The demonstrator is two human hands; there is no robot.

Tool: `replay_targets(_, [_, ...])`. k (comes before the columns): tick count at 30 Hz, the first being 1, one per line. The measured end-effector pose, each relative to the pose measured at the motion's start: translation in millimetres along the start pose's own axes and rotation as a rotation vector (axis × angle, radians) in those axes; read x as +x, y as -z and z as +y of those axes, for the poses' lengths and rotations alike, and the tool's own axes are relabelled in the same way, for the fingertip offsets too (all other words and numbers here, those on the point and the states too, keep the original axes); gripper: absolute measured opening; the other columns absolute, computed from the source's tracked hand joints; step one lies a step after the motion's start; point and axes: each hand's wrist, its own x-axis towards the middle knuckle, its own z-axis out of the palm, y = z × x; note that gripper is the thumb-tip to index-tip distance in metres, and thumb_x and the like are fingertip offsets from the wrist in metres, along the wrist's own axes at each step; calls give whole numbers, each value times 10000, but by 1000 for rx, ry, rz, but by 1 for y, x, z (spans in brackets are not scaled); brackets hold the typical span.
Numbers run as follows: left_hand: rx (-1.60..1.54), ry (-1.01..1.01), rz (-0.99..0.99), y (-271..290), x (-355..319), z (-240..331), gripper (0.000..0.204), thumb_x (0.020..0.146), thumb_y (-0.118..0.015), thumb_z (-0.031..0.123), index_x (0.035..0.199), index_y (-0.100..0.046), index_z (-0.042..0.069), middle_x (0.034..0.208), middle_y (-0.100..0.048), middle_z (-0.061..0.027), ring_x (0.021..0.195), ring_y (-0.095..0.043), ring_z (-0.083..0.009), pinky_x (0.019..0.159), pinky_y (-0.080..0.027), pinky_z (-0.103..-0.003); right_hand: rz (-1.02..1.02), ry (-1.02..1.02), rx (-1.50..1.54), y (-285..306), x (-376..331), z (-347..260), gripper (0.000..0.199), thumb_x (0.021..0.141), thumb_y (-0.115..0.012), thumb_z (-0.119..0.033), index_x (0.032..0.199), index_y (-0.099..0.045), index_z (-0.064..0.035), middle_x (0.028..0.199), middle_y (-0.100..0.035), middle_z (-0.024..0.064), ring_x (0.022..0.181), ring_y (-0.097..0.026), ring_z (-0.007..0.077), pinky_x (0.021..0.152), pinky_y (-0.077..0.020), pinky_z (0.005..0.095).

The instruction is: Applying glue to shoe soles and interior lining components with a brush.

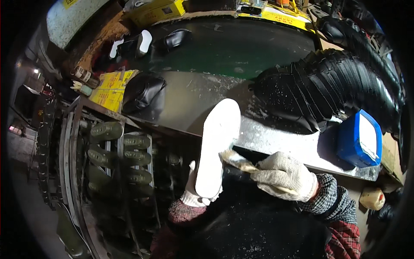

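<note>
- The left hand [195, 190], in a white knit glove, is closed around the lower end of a long white foam shoe sole [217, 144], holding it upright.
- The right hand [285, 176], gloved likewise, grips a pale-bristled brush [236, 160] whose tip touches the sole's edge.
- Beyond the right hand, on the grey desk [276, 140], stands a blue rectangular plastic canister [359, 139].
- Far beyond the left hand lie yellow cardboard boxes [111, 88].

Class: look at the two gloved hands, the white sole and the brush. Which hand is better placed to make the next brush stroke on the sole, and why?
Probably the right hand: it grips the brush, whose bristles sit at the sole's edge. The left hand is busy holding the sole up from below.
</note>
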Motion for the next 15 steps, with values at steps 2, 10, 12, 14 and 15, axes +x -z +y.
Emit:
replay_targets(2, [143, 272, -164, -3, 11, 31, 835, 876, -376, 757, 1380, -468, 97, 927, -670, -245, 614, -666, -367, 365, -500, -385, -58, -250, 63, 3, 10, 1, 298, 773, -759, -57, 1060, -681, -57, 795, -601, 99, 635, -590, 261, 534, -471, 350])
replay_targets(10, [694, -412, 207, -100, 97, 114, 368, 992, -533, 383, 1128, -590, 46, 1089, -665, -133, 989, -653, -269, 888, -551, -376, -11, -305, -28, 27, 30, 14, 233, 776, -732, -54, 998, -666, -28, 851, -630, 101, 734, -601, 250, 646, -489, 346])
replay_targets(12, [1526, -766, -16, -142, 84, 151, 277, 992, -536, 285, 1051, -604, 23, 1051, -660, -137, 1031, -629, -269, 929, -518, -372, 79, -444, -26, 39, 0, 10, 239, 738, -707, -20, 971, -656, -16, 801, -617, 116, 729, -606, 252, 640, -485, 340])
replay_targets(14, [1738, -1447, 445, -163, 72, 206, 582, 808, -699, 130, 1324, -470, -16, 1220, -588, -199, 1089, -600, -291, 938, -500, -391, 232, -560, 17, 40, -30, 2, 170, 760, -673, -36, 918, -632, 7, 822, -614, 146, 736, -599, 273, 667, -481, 346])
replay_targets(15, [2475, -1528, 959, -181, 50, 223, 784, 769, -740, 206, 1439, -364, 47, 1412, -436, -257, 1228, -509, -379, 1034, -427, -451, 285, -658, 38, 43, -37, -6, 157, 772, -669, -54, 909, -624, 9, 834, -612, 150, 754, -596, 269, 691, -474, 346])
